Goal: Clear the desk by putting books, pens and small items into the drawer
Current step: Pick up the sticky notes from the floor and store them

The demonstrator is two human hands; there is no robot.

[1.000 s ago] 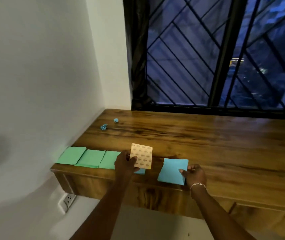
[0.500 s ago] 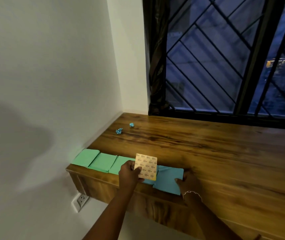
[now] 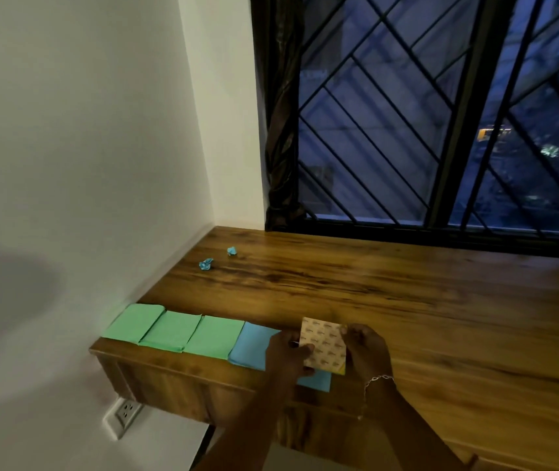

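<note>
Grained wooden desk (image 3: 407,300) | left grip (image 3: 286,355), right grip (image 3: 366,348) pinch square patterned pad (image 3: 324,345)

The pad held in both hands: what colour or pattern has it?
The pad is tan with small repeated printed marks; head view.

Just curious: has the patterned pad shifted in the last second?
Yes. The patterned pad moved right along the desk, away from the green sheets.

"How many sheets do you count along the desk's (image 3: 407,300) front edge?"

"I count three green sheets (image 3: 133,322) (image 3: 172,331) (image 3: 215,336) at the left end and two blue sheets (image 3: 254,345) (image 3: 317,382), one partly hidden."

"Anything else?"

"Two crumpled blue scraps (image 3: 206,264) (image 3: 232,250) near the back left corner, and one patterned pad (image 3: 324,345)."
</note>
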